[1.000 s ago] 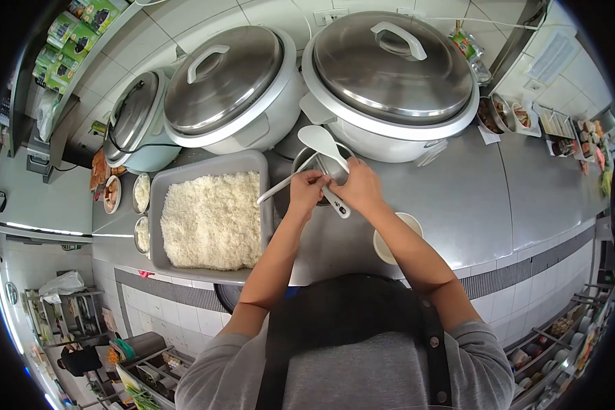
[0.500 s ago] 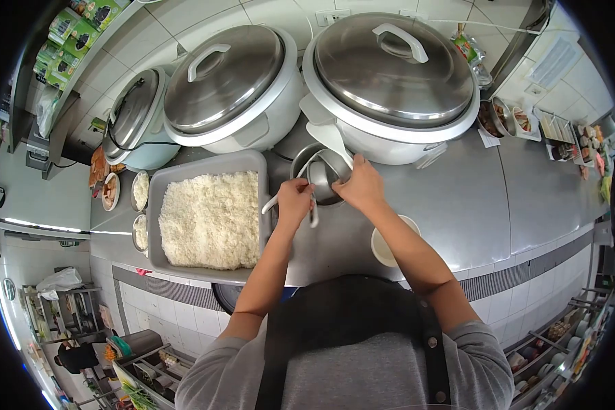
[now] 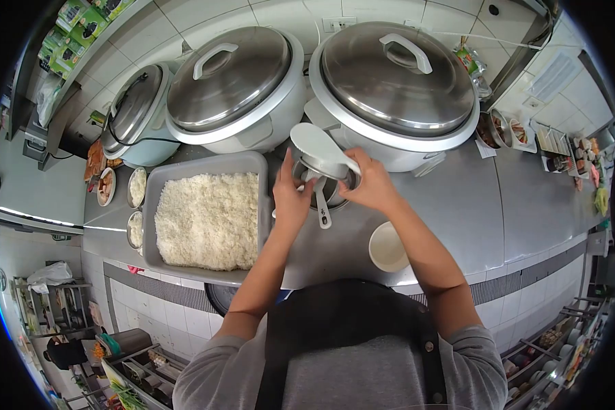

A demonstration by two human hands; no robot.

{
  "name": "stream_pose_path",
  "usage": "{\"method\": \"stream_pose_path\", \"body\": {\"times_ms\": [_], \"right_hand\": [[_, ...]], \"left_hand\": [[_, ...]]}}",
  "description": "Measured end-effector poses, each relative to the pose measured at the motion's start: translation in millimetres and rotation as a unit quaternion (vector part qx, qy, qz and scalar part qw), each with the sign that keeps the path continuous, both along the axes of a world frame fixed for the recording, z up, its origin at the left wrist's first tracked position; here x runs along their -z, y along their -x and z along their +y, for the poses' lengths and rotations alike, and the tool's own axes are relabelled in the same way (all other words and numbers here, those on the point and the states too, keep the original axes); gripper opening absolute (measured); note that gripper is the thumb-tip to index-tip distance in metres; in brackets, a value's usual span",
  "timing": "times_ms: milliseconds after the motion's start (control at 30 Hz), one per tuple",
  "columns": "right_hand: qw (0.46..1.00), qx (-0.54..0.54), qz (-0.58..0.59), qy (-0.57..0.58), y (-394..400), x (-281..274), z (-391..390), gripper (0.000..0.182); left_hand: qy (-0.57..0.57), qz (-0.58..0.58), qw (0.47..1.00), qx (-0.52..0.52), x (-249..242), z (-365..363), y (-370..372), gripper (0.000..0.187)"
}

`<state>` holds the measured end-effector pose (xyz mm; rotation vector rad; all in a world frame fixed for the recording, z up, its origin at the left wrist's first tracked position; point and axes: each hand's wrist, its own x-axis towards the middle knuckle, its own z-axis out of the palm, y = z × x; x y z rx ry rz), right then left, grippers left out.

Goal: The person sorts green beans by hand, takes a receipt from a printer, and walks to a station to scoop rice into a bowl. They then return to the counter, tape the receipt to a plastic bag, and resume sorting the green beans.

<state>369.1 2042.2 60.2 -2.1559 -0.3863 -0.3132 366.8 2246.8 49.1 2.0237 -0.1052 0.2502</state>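
Note:
A white rice paddle (image 3: pixel 316 145) lies across the top of a small metal cup (image 3: pixel 329 170), which is mostly hidden beneath it. My right hand (image 3: pixel 374 183) is closed around the paddle's handle and the cup's right side. From the left, my left hand (image 3: pixel 294 198) grips the cup with bent fingers. Below them stands a round metal pot (image 3: pixel 337 197), partly covered by my hands. A white utensil handle (image 3: pixel 323 208) with a dark mark at its end sticks out over the pot's near rim. The utensil's other end is hidden.
A grey tub (image 3: pixel 263 205) of cooked rice (image 3: pixel 208 222) stands left of my hands. Large lidded rice cookers (image 3: pixel 396 82) line the wall behind. A white bowl (image 3: pixel 388 247) sits near the counter's front edge, beside my right forearm. Small dishes (image 3: pixel 136 229) stand left of the tub.
Both hands have lifted the small metal cup up from inside the pot. The paddle now lies over the cup with its blade to the left. The utensil handle points more toward me.

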Motion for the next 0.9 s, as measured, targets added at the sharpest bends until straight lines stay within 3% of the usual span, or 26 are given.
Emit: {"method": "stream_pose_path", "body": {"times_ms": [33,67,133,167,233,467,567,700,800,833,900], "right_hand": [[1.0,-0.001,0.003,0.0,-4,-7,-2,0.056],[0.999,-0.031,0.007,-0.004,-9,-15,-4,0.054],[0.996,-0.07,0.061,0.009,-18,-31,-7,0.049],[0.995,-0.072,0.062,0.01,-23,-32,-9,0.049],[0.992,-0.094,0.083,-0.008,-32,-33,-12,0.046],[0.98,-0.095,0.172,-0.021,-39,-7,-8,0.038],[0.988,-0.062,0.127,-0.067,-38,-9,-1,0.04],[0.988,0.024,0.008,-0.152,-34,14,15,0.045],[0.997,0.009,0.074,-0.022,-1,28,22,0.061],[0.997,-0.033,0.07,-0.012,16,36,28,0.058],[0.995,-0.076,0.067,-0.003,45,46,39,0.055]], "left_hand": [[-0.096,-0.081,0.992,0.005,-14,3,-5,0.068],[-0.097,-0.078,0.992,0.004,-21,6,-11,0.068],[-0.226,-0.214,0.948,0.064,-33,15,-25,0.065],[-0.225,-0.213,0.949,0.063,-41,19,-29,0.065],[-0.057,0.018,0.976,0.211,-54,27,-35,0.058],[-0.012,0.155,0.939,0.308,-17,40,-43,0.05],[0.075,0.157,0.941,0.29,1,46,-44,0.051],[0.002,0.105,0.975,0.195,-12,62,-42,0.049],[0.118,0.104,0.984,0.087,5,87,-43,0.041],[0.117,0.105,0.984,0.085,6,90,-39,0.041],[0.273,0.155,0.949,0.014,7,92,-27,0.033]]}}
